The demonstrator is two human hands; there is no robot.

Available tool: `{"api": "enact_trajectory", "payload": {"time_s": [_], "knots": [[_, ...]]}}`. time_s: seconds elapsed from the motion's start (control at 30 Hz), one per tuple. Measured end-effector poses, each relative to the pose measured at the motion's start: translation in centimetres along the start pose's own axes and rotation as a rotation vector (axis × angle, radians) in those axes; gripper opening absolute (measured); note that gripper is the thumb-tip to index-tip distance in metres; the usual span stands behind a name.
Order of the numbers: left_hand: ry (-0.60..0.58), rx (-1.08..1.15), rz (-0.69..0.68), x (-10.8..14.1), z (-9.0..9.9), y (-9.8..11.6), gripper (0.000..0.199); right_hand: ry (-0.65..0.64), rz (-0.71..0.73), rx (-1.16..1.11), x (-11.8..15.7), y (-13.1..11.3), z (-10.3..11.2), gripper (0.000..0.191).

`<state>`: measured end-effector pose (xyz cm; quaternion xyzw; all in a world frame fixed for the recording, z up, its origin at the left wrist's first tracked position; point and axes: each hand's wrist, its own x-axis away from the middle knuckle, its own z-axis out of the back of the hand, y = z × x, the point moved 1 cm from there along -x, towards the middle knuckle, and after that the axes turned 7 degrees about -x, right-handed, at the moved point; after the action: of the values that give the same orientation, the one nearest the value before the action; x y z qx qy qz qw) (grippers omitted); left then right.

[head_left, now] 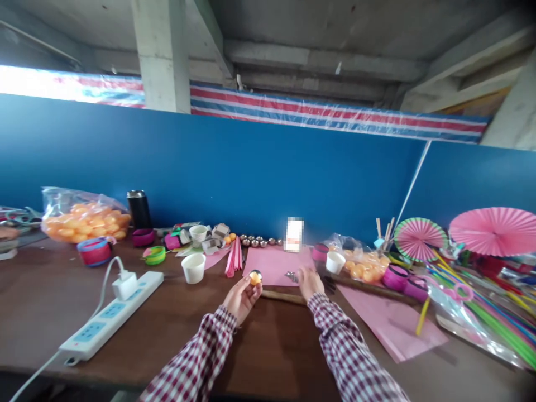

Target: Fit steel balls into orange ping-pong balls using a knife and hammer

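My left hand holds a small orange ball with a shiny dark metallic part on its upper side, pinched between thumb and fingers. My right hand rests at the right edge of a pink sheet, its fingertips at a little heap of small silvery pieces. Whether it grips any of them is hidden. A wooden stick lies along the sheet's near edge. Behind the sheet is a row of shiny metallic balls. Folded pink strips lie to its left.
White cups flank the sheet. A power strip, a bag of orange balls and a black bottle are left. Another orange-ball bag, pink paper, fans and coloured sticks lie right.
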<state>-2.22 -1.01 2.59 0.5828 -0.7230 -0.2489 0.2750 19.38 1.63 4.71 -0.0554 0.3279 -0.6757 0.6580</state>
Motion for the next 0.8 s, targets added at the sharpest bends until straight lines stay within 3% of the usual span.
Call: {"api": "enact_trajectory", "payload": {"time_s": [0.17, 0.53, 0.8], "knots": [[0.036, 0.062, 0.017, -0.1, 0.6, 0.0, 0.017, -0.025, -0.05, 0.113, 1.0, 0.1, -1.4, 0.026], [-0.026, 0.102, 0.098, 1.0, 0.3, 0.5, 0.025, -0.094, -0.079, 0.151, 0.6, 0.7, -1.4, 0.021], [-0.032, -0.071, 0.031, 1.0, 0.7, 0.0, 0.032, -0.114, -0.138, 0.117, 0.3, 1.1, -1.7, 0.024]]}}
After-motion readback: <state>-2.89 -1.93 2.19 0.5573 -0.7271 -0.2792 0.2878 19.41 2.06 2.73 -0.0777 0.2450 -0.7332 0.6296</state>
